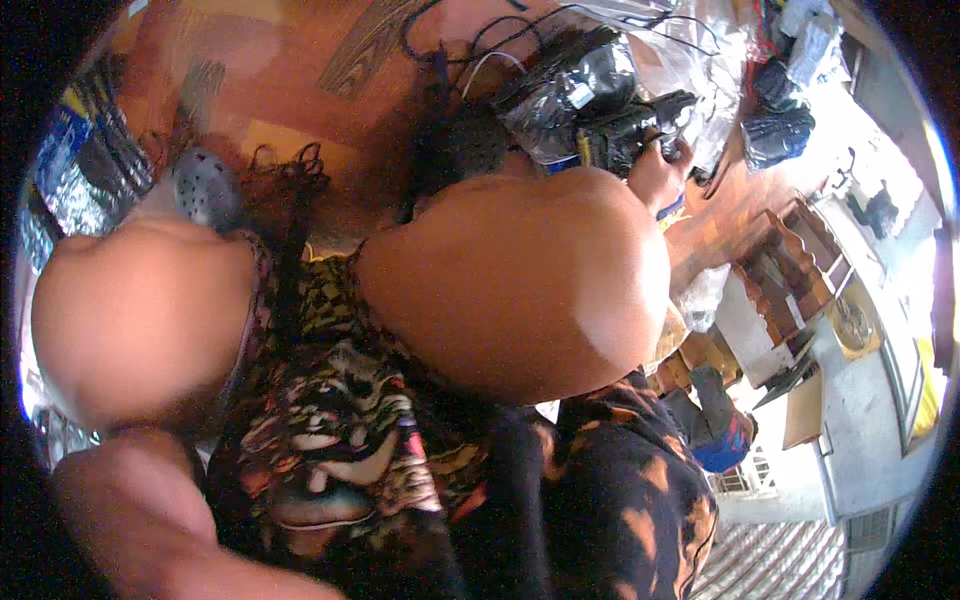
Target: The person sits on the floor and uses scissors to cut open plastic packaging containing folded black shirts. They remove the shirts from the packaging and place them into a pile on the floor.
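Beyond my bent knee [517, 292], my right hand [661, 171] curls its fingers around a small dark object [666, 141], too blurred to name. A blue band shows at that wrist. Next to the hand lie black plastic-wrapped packages [600, 75] under clear plastic sheeting [697, 90]. My left arm [135, 495] bends at the lower left and passes behind my other knee [142, 322]; the left hand is out of view. A patterned garment [337, 457] covers my lap. A grey perforated clog [206, 187] shows past the left knee.
Black cable [480, 41] loops over the wood-patterned floor [277, 67]. Shiny plastic packages [90, 165] lie at the left. Black bundles [780, 135] sit at the upper right. Farther right are wooden furniture pieces [787, 255], a fan [855, 322] and another person [716, 427] in blue.
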The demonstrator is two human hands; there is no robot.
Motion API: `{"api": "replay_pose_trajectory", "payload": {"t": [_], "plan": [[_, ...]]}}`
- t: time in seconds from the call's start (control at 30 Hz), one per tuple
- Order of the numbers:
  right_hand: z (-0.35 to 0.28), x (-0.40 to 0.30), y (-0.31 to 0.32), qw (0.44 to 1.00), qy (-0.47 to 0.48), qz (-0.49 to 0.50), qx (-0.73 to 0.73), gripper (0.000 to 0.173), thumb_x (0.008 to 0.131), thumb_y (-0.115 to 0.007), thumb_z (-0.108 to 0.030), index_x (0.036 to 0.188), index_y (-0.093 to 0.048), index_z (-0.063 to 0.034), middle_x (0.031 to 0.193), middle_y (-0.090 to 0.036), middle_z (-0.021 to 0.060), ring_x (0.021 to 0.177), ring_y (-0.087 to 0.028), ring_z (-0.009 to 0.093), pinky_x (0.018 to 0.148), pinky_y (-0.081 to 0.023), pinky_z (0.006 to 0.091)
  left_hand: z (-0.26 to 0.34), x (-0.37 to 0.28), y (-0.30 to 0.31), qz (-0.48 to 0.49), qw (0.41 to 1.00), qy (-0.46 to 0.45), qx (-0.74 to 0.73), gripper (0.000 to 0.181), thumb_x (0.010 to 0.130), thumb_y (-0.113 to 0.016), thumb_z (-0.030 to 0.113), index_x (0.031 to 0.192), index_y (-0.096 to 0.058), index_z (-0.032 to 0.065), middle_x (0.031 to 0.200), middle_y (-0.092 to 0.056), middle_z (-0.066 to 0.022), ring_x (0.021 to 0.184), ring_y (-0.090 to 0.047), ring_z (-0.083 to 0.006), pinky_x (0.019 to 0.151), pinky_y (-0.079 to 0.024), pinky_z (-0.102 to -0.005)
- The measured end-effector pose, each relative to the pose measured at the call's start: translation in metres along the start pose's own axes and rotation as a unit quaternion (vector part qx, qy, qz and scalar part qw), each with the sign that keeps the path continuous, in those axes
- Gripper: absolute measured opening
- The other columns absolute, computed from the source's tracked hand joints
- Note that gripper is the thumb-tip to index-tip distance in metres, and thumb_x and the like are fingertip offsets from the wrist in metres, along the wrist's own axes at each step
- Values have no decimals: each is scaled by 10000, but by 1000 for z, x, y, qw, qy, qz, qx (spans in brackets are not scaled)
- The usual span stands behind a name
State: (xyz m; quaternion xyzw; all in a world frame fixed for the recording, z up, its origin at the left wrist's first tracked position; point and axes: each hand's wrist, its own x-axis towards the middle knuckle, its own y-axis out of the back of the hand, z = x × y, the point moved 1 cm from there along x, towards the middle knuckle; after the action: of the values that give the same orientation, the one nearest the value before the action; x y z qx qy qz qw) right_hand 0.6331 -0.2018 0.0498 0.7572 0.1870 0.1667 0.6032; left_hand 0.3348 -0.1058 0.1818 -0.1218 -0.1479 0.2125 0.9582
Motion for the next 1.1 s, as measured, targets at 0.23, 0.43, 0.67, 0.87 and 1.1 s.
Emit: {"api": "replay_pose_trajectory", "payload": {"t": [0.23, 0.43, 0.67, 0.87, 1.1], "plan": [[-25, -1, -1, 998, 29, 17, -56, 493, 743, -718, -307, 1162, -559, -102, 997, -677, 229, 947, -647, 419, 846, -487, 471, 88, -71, 54, -81, 996, -11, -29, 186, 768, -697, 171, 916, -669, 61, 918, -604, -102, 800, -591, -270, 761, -489, -432], [-25, -10, -3, 999, 30, 11, -32, 475, 755, -695, -292, 1157, -560, -76, 1014, -680, 215, 963, -649, 404, 861, -484, 468, 128, -93, 71, -132, 990, -8, -50, 188, 775, -692, 174, 924, -668, 63, 927, -604, -105, 804, -591, -269, 765, -489, -434], [-15, -4, -1, 998, 8, 4, -57, 512, 750, -698, -285, 1202, -547, -96, 1013, -676, 217, 948, -651, 401, 850, -482, 477, 112, -95, 74, -138, 990, -5, -23, 189, 783, -687, 177, 935, -668, 66, 938, -605, -108, 810, -592, -268, 769, -488, -437], [-18, -3, 2, 999, 20, 20, -43, 504, 746, -690, -293, 1186, -552, -88, 1003, -674, 206, 953, -650, 396, 860, -487, 469, 117, -84, 71, -164, 987, 1, -5, 191, 789, -682, 180, 944, -668, 68, 947, -605, -110, 814, -592, -267, 773, -488, -438], [-21, -9, 3, 999, -4, 4, -33, 542, 760, -704, -323, 1215, -569, -61, 1110, -655, 210, 1051, -615, 387, 915, -456, 445, 120, -81, 72, -185, 983, 6, -13, 193, 797, -677, 183, 954, -667, 71, 957, -605, -113, 819, -592, -266, 778, -488, -441]]}}
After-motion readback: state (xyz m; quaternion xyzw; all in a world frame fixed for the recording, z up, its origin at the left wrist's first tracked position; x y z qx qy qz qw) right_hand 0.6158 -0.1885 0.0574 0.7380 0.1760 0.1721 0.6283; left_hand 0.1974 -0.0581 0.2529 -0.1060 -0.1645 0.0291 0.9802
